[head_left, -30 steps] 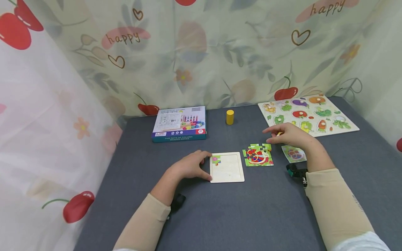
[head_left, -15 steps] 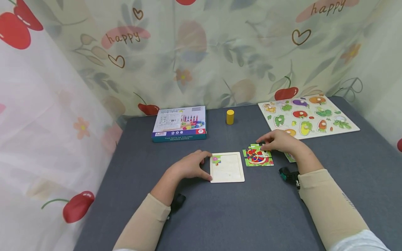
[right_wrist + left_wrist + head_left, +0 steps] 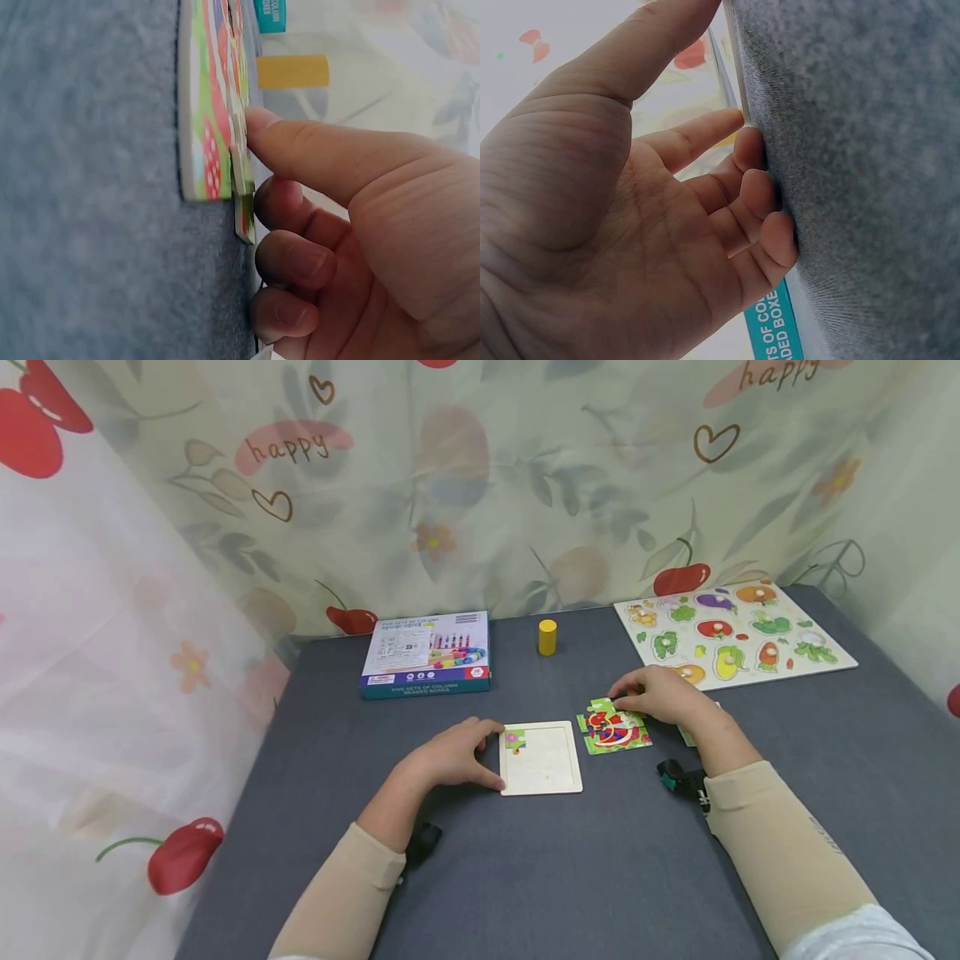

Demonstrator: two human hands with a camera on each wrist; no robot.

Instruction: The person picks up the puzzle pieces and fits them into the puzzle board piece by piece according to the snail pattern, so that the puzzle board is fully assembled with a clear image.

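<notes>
Centre right: my right hand pinches a jigsaw piece, likely light, best edge-held; my left hand grips the puzzle tray.

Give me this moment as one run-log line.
left hand: holds puzzle tray by left edge | right hand: thumb touches jigsaw pieces beside tray | tray: pink-and-green piece in far-left corner

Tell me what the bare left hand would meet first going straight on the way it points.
The square, pale wooden tray: the left hand seems to touch its left edge, though exact contact is hard to judge. Just beyond the tray lie red-and-green jigsaw pieces.
</notes>
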